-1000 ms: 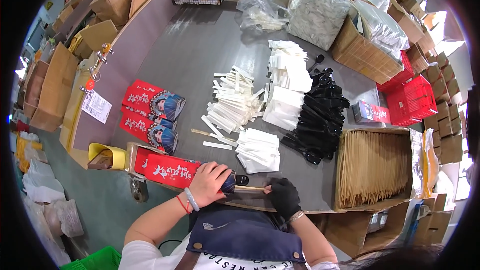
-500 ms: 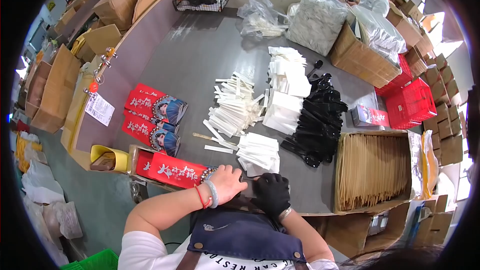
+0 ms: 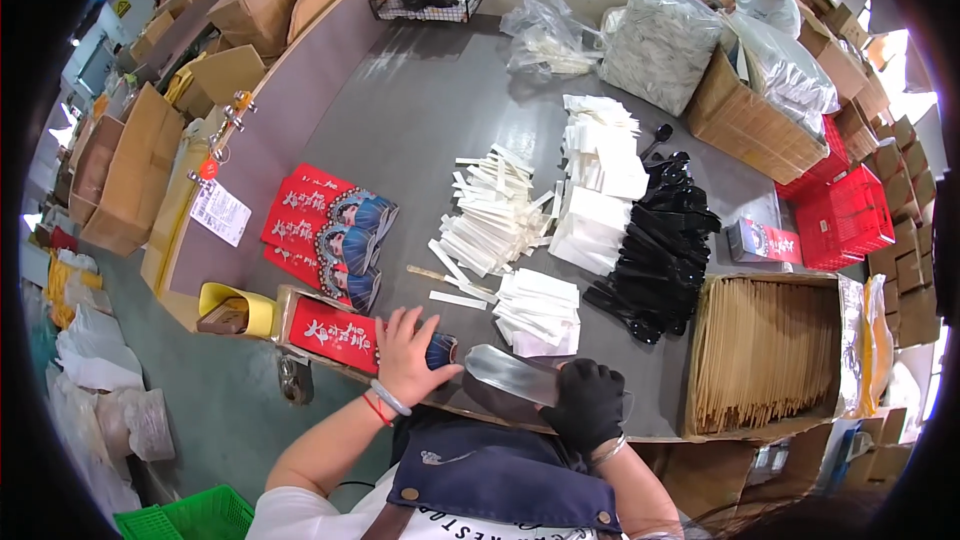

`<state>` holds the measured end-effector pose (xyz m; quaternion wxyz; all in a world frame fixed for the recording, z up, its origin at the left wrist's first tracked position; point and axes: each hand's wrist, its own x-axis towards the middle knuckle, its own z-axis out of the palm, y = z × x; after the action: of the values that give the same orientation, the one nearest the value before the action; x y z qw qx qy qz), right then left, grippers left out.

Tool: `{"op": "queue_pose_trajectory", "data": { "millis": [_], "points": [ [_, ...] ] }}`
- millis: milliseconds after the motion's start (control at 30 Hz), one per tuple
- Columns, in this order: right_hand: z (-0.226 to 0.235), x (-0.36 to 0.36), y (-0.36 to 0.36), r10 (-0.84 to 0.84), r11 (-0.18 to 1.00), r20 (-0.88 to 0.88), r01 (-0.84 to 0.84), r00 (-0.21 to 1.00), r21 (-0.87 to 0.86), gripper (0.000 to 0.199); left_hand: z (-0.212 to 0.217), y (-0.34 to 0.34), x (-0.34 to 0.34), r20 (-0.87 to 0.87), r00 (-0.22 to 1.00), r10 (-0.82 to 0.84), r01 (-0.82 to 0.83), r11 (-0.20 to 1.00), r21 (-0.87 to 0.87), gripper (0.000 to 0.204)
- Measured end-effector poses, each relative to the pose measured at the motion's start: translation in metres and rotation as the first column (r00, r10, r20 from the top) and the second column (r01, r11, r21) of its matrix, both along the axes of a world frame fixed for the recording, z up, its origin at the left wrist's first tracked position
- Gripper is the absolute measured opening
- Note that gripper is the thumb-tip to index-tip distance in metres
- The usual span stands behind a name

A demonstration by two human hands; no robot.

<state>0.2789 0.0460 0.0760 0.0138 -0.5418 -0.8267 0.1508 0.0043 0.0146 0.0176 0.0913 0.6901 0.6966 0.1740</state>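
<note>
My bare left hand (image 3: pixel 405 355), fingers spread, lies over the right part of a red printed packet (image 3: pixel 330 332) with a blue rounded end. That packet rests in a low cardboard tray (image 3: pixel 288 315) at the table's front edge. My black-gloved right hand (image 3: pixel 588 405) is closed round the right end of a long, glossy, see-through grey piece (image 3: pixel 508 373) with a rounded left tip; I cannot make out its kind. The piece lies close to my left thumb. Beyond my left hand, several matching red packets (image 3: pixel 300 230) overlap in a fanned pile.
Ahead lie white paper strips (image 3: pixel 495 220), white packets (image 3: pixel 590 225) and black plastic spoons (image 3: pixel 660 250). To the right stands a box of thin wooden sticks (image 3: pixel 765 355), with red baskets (image 3: pixel 845 220) behind. A yellow container (image 3: pixel 240 308) stands at the front left. A co-worker (image 3: pixel 765 0) is at the far right.
My hands have moved apart, and the left has opened. The glossy piece now shows in my right hand. Another red packet lies on the pile at left. The whole view has shifted slightly.
</note>
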Motion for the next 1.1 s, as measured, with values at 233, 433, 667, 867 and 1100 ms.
{"op": "queue_pose_trajectory", "data": {
  "millis": [233,433,667,867,1100],
  "points": [
    [0.000,-0.005,0.004,0.066,0.997,0.066,-0.064,0.996,-0.036,0.054,-0.021,-0.005,-0.005,0.255,0.966,0.046,-0.049,0.999,0.009,0.086],
    [-0.022,-0.028,0.009,0.160,0.961,-0.007,-0.158,0.987,-0.228,0.062,-0.013,-0.002,-0.003,0.231,0.970,0.073,-0.065,0.997,-0.040,0.085],
    [-0.036,-0.037,0.009,0.189,0.982,-0.446,-0.163,0.875,0.095,0.056,-0.005,0.033,-0.014,0.279,0.955,-0.100,0.109,0.994,-0.017,0.041],
    [-0.029,0.089,0.031,-0.258,0.893,-0.408,0.377,0.876,0.245,0.030,-0.034,0.090,-0.033,0.016,0.975,-0.221,0.220,0.974,0.051,0.011],
    [-0.049,0.296,0.017,-0.789,0.461,-0.132,0.720,0.600,0.519,0.030,-0.021,0.112,-0.038,-0.147,0.878,-0.455,0.458,0.889,-0.013,0.003]
  ]
}}
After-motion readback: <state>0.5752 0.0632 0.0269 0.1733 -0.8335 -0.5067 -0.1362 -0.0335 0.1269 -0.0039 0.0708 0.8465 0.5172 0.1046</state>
